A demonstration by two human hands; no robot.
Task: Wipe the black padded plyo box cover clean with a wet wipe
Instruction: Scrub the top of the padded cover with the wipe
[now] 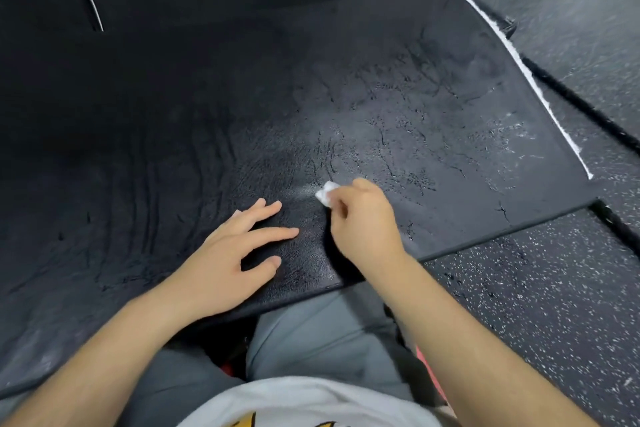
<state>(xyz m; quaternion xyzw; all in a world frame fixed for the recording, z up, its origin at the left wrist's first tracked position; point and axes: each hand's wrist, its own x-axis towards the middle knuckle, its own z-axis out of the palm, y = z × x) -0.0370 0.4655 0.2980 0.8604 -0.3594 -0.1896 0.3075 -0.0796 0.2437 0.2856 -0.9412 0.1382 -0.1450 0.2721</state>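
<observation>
The black padded plyo box cover (242, 97) fills most of the view, its surface cracked and wrinkled, with a white strip along its right edge. My right hand (363, 218) pinches a small crumpled white wet wipe (326, 192) and holds it against the cover near the front edge. A faint damp streak shows just left of the wipe. My left hand (235, 253) lies flat on the cover beside it, fingers spread and straight.
Speckled black rubber floor (554, 288) lies to the right and front of the cover. A black rope or cord (588, 114) runs along the cover's right side. A metal leg (93, 7) stands at the far left. My grey-trousered knees sit under the front edge.
</observation>
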